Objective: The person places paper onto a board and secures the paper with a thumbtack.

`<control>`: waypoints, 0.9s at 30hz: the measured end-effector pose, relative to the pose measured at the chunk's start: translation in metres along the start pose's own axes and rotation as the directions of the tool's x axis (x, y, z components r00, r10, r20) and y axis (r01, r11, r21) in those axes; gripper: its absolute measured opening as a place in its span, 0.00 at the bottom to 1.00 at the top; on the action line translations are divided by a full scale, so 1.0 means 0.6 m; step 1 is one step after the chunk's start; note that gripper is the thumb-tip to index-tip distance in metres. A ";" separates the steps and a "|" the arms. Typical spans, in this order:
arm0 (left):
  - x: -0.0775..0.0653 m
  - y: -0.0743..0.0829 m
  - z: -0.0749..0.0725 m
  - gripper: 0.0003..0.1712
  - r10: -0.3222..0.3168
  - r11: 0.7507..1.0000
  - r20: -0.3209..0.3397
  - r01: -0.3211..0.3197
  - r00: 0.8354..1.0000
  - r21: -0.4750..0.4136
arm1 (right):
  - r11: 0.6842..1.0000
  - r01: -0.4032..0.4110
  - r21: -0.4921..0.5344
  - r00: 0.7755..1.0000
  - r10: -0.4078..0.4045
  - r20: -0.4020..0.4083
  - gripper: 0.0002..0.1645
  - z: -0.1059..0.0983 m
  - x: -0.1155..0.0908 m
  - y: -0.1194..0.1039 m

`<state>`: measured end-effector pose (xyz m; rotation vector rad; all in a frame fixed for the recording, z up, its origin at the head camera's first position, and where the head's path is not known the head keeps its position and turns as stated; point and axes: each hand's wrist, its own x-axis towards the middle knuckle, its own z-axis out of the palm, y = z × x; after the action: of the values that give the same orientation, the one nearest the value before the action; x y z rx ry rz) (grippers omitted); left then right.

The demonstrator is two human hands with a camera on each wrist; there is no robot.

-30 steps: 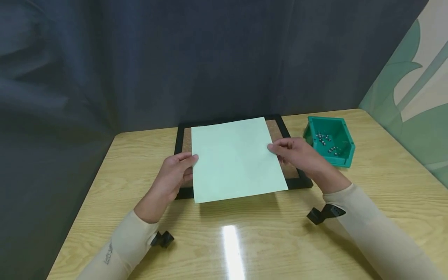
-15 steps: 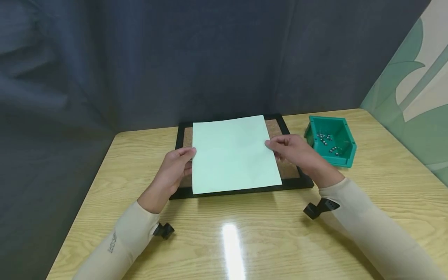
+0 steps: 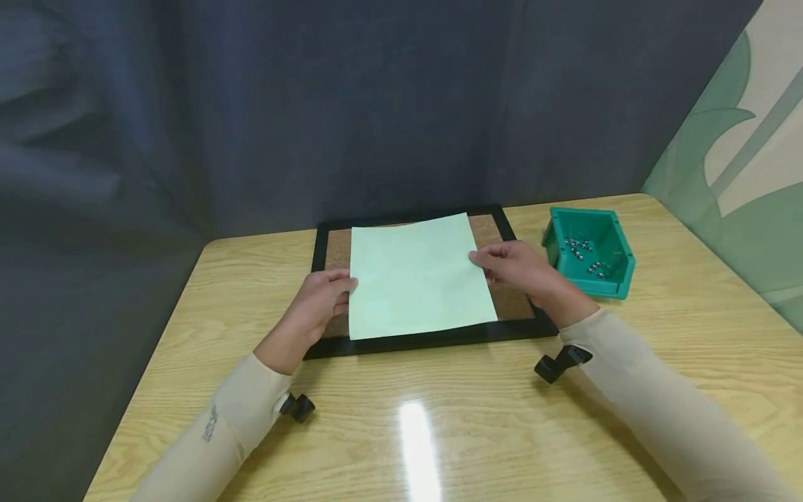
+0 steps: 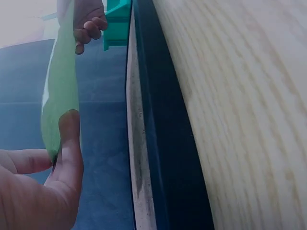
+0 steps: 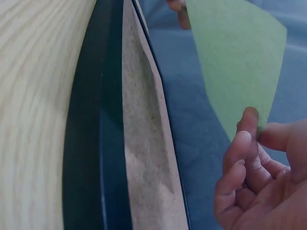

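Observation:
A pale green sheet of paper (image 3: 417, 279) spans both hands above a black-framed cork board (image 3: 433, 340). My left hand (image 3: 318, 303) pinches its left edge, thumb on top and fingers beneath. At the opposite edge my right hand (image 3: 521, 268) holds it between thumb and fingertips. Both wrist views show a gap between the paper (image 5: 240, 62) and the board's cork face (image 5: 146, 120). The sheet bows slightly, and it hides most of the cork in the head view.
To the right of the board stands a green plastic bin (image 3: 592, 251) with several small shiny metal pieces inside. Behind the wooden table (image 3: 351, 432) hangs a dark curtain (image 3: 364, 104). A patterned wall (image 3: 753, 174) rises at the right.
The paper's front edge has moved back and up in the head view, uncovering the board's front frame. My right hand has shifted slightly left; both hands keep their hold.

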<state>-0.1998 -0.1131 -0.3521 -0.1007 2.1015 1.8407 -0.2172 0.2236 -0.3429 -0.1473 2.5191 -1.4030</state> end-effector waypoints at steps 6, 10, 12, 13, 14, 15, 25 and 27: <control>0.005 -0.009 0.000 0.18 -0.024 0.999 0.004 0.024 1.000 0.028 | 1.000 0.012 -0.003 1.000 -0.012 0.007 0.23 0.005 0.004 0.004; 0.006 -0.011 0.003 0.22 -0.022 0.999 -0.033 0.023 0.999 0.026 | 1.000 0.018 -0.011 1.000 -0.018 0.003 0.23 0.009 0.007 0.002; 0.007 -0.013 0.005 0.24 -0.023 0.999 -0.045 0.025 0.999 0.030 | 1.000 0.017 -0.012 1.000 -0.017 0.003 0.24 0.013 0.010 0.002; 0.009 -0.014 0.007 0.24 -0.024 0.999 -0.050 0.026 0.998 0.031 | 1.000 0.013 -0.013 1.000 -0.013 0.002 0.24 0.014 0.011 0.002; 0.011 -0.015 0.008 0.24 -0.025 0.999 -0.053 0.027 0.998 0.032 | 1.000 0.007 -0.011 1.000 -0.007 0.002 0.24 0.015 0.013 0.002; 0.013 -0.017 0.009 0.24 -0.025 0.999 -0.054 0.027 0.998 0.033 | 1.000 0.001 -0.013 1.000 -0.001 0.004 0.24 0.017 0.015 0.003; 0.032 -0.018 0.018 0.21 -0.024 0.999 -0.069 0.027 0.997 0.047 | 0.995 -0.102 -0.014 0.995 0.102 -0.007 0.24 0.023 0.044 0.004; 0.037 -0.016 0.022 0.19 -0.020 0.999 -0.063 0.023 0.998 0.049 | 0.995 -0.101 -0.024 0.995 0.101 -0.009 0.24 0.023 0.049 0.006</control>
<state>-0.2149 -0.0981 -0.3693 -0.1708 2.1778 1.7940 -0.2418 0.2079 -0.3578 -0.0180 2.5126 -1.3374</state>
